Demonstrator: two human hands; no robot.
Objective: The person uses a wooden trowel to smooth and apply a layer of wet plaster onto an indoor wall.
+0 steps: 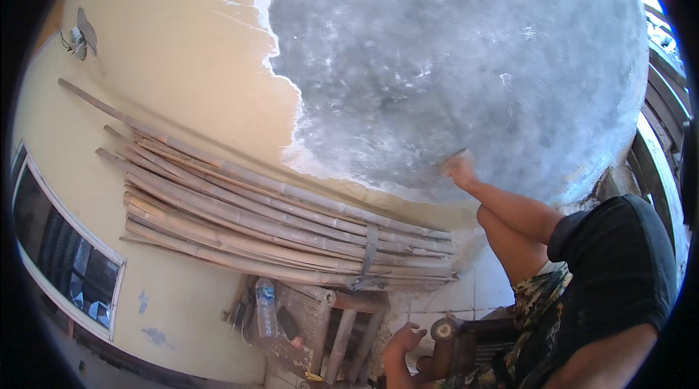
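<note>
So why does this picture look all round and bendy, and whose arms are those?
The picture comes from a small wide camera on a person's head. That kind of lens bends straight lines near the edge. No machine here: just a person in a dark shirt with two bare hands. The right hand reaches up and presses a flat tool, too small to make out, against the grey plaster patch on the yellow wall. The left hand is down low, with its fingers spread, beside a brown wooden post. A bundle of bamboo poles leans along the wall, and a plastic bottle sits below it.
</note>
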